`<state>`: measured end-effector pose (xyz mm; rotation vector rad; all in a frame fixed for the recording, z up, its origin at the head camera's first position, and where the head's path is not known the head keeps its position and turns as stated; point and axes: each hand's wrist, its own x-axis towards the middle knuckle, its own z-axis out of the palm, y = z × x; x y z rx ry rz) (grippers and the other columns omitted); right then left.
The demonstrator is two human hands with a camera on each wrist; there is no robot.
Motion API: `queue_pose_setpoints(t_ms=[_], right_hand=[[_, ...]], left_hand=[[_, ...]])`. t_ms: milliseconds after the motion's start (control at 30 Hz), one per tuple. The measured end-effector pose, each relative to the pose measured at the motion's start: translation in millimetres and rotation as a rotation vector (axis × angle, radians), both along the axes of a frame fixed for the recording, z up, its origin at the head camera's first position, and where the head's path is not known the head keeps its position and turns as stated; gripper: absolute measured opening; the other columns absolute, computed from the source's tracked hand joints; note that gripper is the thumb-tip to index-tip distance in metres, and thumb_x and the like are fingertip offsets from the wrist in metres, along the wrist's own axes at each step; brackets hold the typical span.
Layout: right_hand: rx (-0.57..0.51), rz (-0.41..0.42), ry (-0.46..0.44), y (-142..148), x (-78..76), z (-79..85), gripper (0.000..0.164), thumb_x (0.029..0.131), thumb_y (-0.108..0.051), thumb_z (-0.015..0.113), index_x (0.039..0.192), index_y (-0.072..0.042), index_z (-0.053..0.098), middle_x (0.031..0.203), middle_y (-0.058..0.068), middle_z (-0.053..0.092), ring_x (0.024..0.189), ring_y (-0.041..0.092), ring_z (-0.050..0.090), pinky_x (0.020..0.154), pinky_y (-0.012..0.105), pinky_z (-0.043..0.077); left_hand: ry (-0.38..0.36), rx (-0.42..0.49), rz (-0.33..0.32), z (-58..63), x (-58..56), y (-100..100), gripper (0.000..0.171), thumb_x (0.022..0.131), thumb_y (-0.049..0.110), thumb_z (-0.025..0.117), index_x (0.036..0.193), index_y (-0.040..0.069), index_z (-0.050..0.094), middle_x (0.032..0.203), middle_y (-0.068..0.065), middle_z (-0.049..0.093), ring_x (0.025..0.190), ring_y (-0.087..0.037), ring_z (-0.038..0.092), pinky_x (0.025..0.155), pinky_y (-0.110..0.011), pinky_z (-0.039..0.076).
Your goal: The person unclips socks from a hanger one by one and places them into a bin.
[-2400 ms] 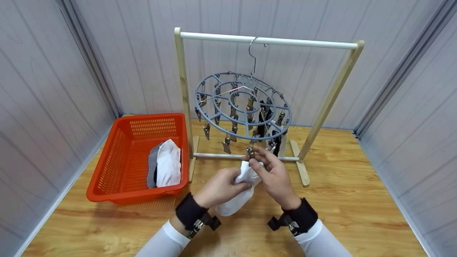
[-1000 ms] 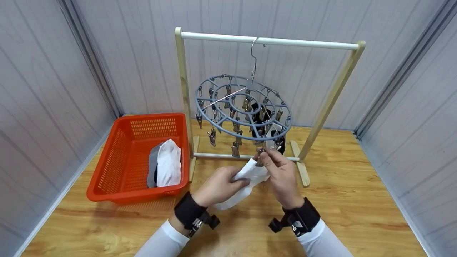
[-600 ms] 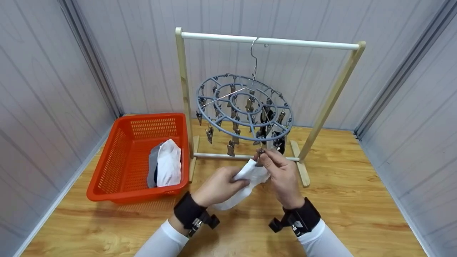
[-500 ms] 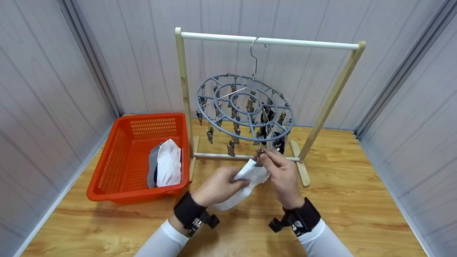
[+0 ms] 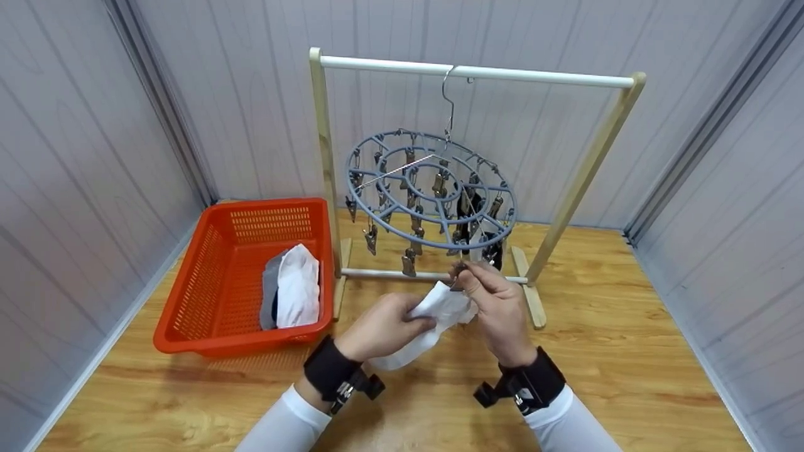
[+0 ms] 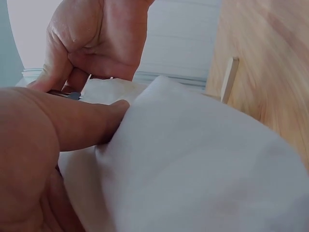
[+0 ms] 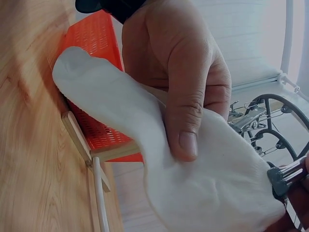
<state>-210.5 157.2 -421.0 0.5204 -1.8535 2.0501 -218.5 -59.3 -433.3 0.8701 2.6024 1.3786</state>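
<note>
A white sock (image 5: 443, 307) is gripped in my left hand (image 5: 384, 326), thumb on top, its foot end trailing down to the lower left. My right hand (image 5: 496, 304) pinches a metal clip (image 5: 460, 269) that hangs from the front of the round grey clip hanger (image 5: 440, 243). In the right wrist view the dark tip of this clip (image 7: 277, 181) meets the edge of the sock's cuff (image 7: 260, 193). The left wrist view shows the sock (image 6: 193, 159) close up, with my right hand (image 6: 99, 34) just beyond it.
A red basket (image 5: 179, 276) on the left holds a white sock (image 5: 298, 289) and a grey one (image 5: 269, 292). The hanger hooks onto the white rail (image 5: 534, 74) of a wooden stand (image 5: 587, 179). Dark socks (image 5: 466, 207) hang at its right side, among several clips.
Since the earliest frame, my right hand has shifted slightly right with the clip, and the hanger has turned a little. My left hand keeps its hold on the sock near the cuff.
</note>
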Motion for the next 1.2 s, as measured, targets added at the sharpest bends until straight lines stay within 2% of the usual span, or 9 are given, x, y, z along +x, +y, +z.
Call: queue_pose_setpoints(t_ms=[167, 433, 533, 667, 867, 1033, 1200], right_hand=[[0.005, -0.017, 0.024, 0.8, -0.8, -0.5, 0.025, 0.108, 0.001, 0.067, 0.130, 0.011, 0.075, 0.124, 0.012, 0.078, 0.117, 0.025, 0.071, 0.102, 0.035, 0.059], [0.057, -0.027, 0.066, 2.4, 0.4, 0.8, 0.023, 0.110, 0.000, 0.066, 0.127, 0.009, 0.077, 0.122, 0.026, 0.074, 0.111, 0.026, 0.072, 0.098, 0.035, 0.060], [0.070, -0.037, 0.044, 1.7, 2.3, 2.5, 0.024, 0.110, -0.002, 0.067, 0.130, 0.008, 0.076, 0.123, 0.022, 0.074, 0.113, 0.027, 0.072, 0.100, 0.036, 0.060], [0.059, -0.042, 0.023, -0.1, 4.4, 3.7, 0.030, 0.109, -0.002, 0.068, 0.135, 0.013, 0.071, 0.128, 0.018, 0.074, 0.115, 0.028, 0.072, 0.100, 0.036, 0.060], [0.084, -0.065, 0.055, -1.0, 6.2, 4.5, 0.033, 0.109, -0.001, 0.069, 0.139, 0.012, 0.069, 0.137, 0.022, 0.067, 0.118, 0.025, 0.070, 0.101, 0.032, 0.059], [0.167, -0.142, 0.159, 2.4, 5.7, 4.8, 0.030, 0.108, 0.004, 0.069, 0.137, 0.008, 0.073, 0.133, 0.024, 0.068, 0.121, 0.023, 0.066, 0.099, 0.026, 0.056], [0.288, -0.290, 0.370, 8.1, 4.2, 7.3, 0.034, 0.101, 0.012, 0.072, 0.133, 0.004, 0.076, 0.127, 0.019, 0.070, 0.112, 0.021, 0.063, 0.096, 0.025, 0.050]], left_hand=[[0.033, -0.045, 0.019, -1.1, -1.8, -1.0, 0.011, 0.102, 0.017, 0.080, 0.106, 0.007, 0.081, 0.094, -0.001, 0.078, 0.078, -0.011, 0.065, 0.073, -0.035, 0.057], [0.020, -0.062, 0.039, -1.9, -4.4, -2.9, 0.013, 0.102, 0.019, 0.082, 0.104, 0.006, 0.080, 0.092, -0.002, 0.077, 0.076, -0.013, 0.065, 0.070, -0.037, 0.057], [0.017, -0.062, 0.039, -1.1, -4.5, -3.9, 0.014, 0.102, 0.020, 0.081, 0.106, 0.007, 0.080, 0.095, -0.003, 0.077, 0.078, -0.013, 0.065, 0.071, -0.037, 0.057], [0.013, -0.063, 0.042, 0.1, -4.5, -5.6, 0.014, 0.104, 0.021, 0.080, 0.108, 0.008, 0.079, 0.097, -0.002, 0.077, 0.080, -0.014, 0.065, 0.073, -0.038, 0.058], [0.014, -0.041, 0.048, 1.8, -4.8, -10.6, 0.015, 0.104, 0.021, 0.080, 0.109, 0.007, 0.078, 0.100, -0.004, 0.077, 0.083, -0.016, 0.067, 0.075, -0.041, 0.059], [0.048, -0.014, 0.060, 6.1, -6.2, -18.8, 0.015, 0.104, 0.019, 0.080, 0.111, 0.007, 0.078, 0.104, -0.005, 0.078, 0.087, -0.017, 0.069, 0.077, -0.041, 0.061], [0.067, 0.013, 0.095, 11.7, -9.9, -29.5, 0.011, 0.103, 0.019, 0.082, 0.105, 0.009, 0.078, 0.101, -0.003, 0.076, 0.086, -0.017, 0.065, 0.077, -0.040, 0.057]])
